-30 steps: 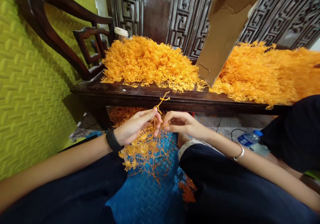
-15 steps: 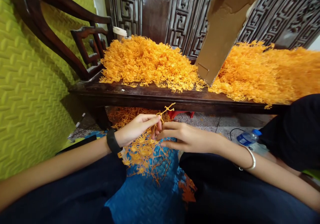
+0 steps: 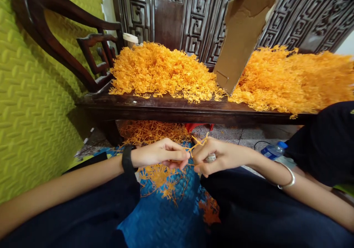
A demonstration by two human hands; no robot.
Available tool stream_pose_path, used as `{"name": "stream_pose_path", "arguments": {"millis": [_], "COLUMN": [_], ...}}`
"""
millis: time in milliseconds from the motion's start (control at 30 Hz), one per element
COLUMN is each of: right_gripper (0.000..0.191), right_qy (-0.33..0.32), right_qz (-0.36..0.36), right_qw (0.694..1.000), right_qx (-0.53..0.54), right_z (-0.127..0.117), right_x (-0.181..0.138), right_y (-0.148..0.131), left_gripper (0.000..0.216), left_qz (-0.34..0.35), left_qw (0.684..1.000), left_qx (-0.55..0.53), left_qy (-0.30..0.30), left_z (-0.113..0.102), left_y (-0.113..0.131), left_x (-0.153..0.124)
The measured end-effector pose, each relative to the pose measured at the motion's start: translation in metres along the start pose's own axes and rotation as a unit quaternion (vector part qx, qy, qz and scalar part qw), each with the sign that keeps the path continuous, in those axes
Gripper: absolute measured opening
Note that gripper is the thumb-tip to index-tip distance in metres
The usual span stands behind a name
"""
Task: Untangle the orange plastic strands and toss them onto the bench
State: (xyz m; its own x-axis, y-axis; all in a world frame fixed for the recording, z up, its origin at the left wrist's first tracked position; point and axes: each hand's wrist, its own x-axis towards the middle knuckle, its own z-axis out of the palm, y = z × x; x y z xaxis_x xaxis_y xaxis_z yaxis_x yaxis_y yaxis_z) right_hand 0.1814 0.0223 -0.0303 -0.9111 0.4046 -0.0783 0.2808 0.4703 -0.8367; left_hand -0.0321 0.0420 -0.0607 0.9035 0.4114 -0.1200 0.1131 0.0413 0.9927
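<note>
My left hand (image 3: 160, 156) is closed on a bunch of orange plastic sprigs (image 3: 163, 178) that hangs down over a blue mat (image 3: 160, 215). My right hand (image 3: 218, 156) is closed in a pinch on one thin orange sprig (image 3: 197, 145), which sticks up between the two hands. The fingertips of both hands meet at that sprig. A black band is on my left wrist, a silver bangle on my right. Both hands are low, above my dark-clothed legs.
A dark wooden bench (image 3: 177, 109) ahead carries two big heaps of orange sprigs (image 3: 163, 69), with a cardboard sheet (image 3: 238, 38) leaning between them. More sprigs (image 3: 149, 132) lie under the bench. A water bottle (image 3: 272, 151) lies at right; a green padded wall (image 3: 33, 104) is at left.
Both hands have come down and toward me. The single sprig, earlier standing tall above my left fingers, is now lower and pinched by my right hand too.
</note>
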Motion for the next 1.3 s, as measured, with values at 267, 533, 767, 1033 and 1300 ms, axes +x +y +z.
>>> {"name": "stream_pose_path", "arguments": {"millis": [267,533,767,1033,1300], "right_gripper": [0.031,0.03,0.032,0.039,0.035], "right_qy": [-0.07,-0.138,-0.158,-0.191,-0.127], "right_qz": [0.056,0.068,0.055,0.057,0.105], "right_qw": [0.996,0.986,0.984,0.978,0.985], "right_qx": [0.014,0.064,0.052,0.06,0.041], "right_z": [0.008,0.008,0.008,0.007,-0.004], "right_x": [-0.011,-0.015,-0.017,-0.02,-0.058], "right_y": [0.002,-0.003,-0.003,0.001,0.021], "left_gripper": [0.037,0.039,0.038,0.035,0.045], "left_qz": [-0.029,-0.056,-0.064,-0.041,-0.025], "left_qw": [0.997,0.991,0.991,0.991,0.997], "left_qx": [0.009,0.036,0.044,0.059,0.069], "left_qy": [-0.073,-0.114,-0.111,-0.111,-0.021], "left_z": [0.017,0.029,0.031,0.038,0.012], "left_y": [0.001,0.007,0.011,0.014,0.017], "left_x": [0.01,0.018,0.015,0.017,-0.005]}}
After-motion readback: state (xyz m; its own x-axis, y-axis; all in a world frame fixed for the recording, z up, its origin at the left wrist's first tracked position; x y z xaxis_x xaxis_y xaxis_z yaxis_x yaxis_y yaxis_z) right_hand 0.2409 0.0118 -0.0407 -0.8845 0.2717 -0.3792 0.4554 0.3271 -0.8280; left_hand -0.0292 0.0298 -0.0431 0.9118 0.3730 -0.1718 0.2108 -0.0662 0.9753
